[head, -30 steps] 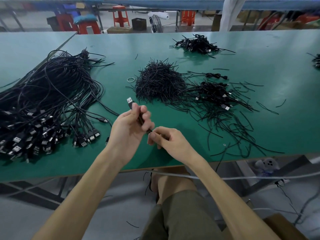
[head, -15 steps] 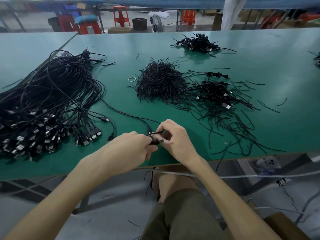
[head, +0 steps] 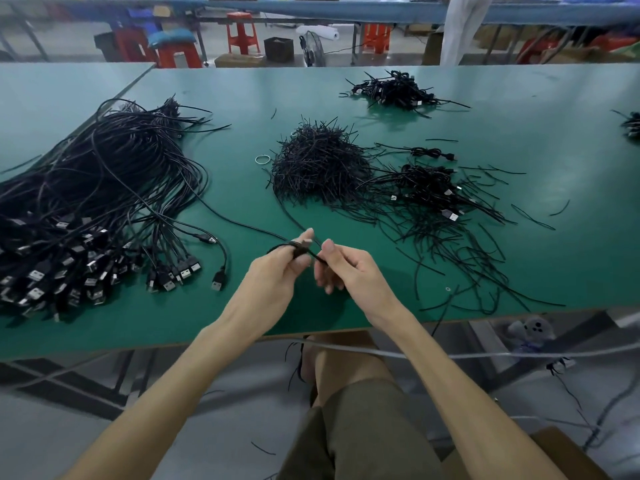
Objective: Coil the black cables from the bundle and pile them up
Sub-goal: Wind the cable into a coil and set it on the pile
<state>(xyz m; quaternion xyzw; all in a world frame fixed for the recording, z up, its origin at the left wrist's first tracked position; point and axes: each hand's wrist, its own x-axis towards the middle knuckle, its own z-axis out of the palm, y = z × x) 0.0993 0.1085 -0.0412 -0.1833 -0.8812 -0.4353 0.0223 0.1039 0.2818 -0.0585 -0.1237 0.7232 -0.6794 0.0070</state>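
A big bundle of black USB cables [head: 104, 188] sprawls over the left of the green table [head: 519, 98], plugs toward me. One black cable [head: 242, 225] runs from that bundle to my hands near the front edge. My left hand [head: 277, 275] holds its plug end with the cable looped around the fingers. Just right of it, my right hand [head: 349, 268] pinches the same cable between thumb and forefinger. A pile of coiled cables [head: 426, 192] lies to the right of centre, and a second one [head: 391, 90] sits at the back.
A heap of short black twist ties [head: 318, 164] lies in the middle, with loose ties [head: 460, 258] scattered to the front right. A small rubber band ring [head: 262, 159] rests left of the heap. Red stools [head: 242, 32] and benches stand beyond the table.
Both hands rose from the table's front edge and moved slightly forward. The cable now wraps around my left fingers, and my right hand has slid along it to the right.
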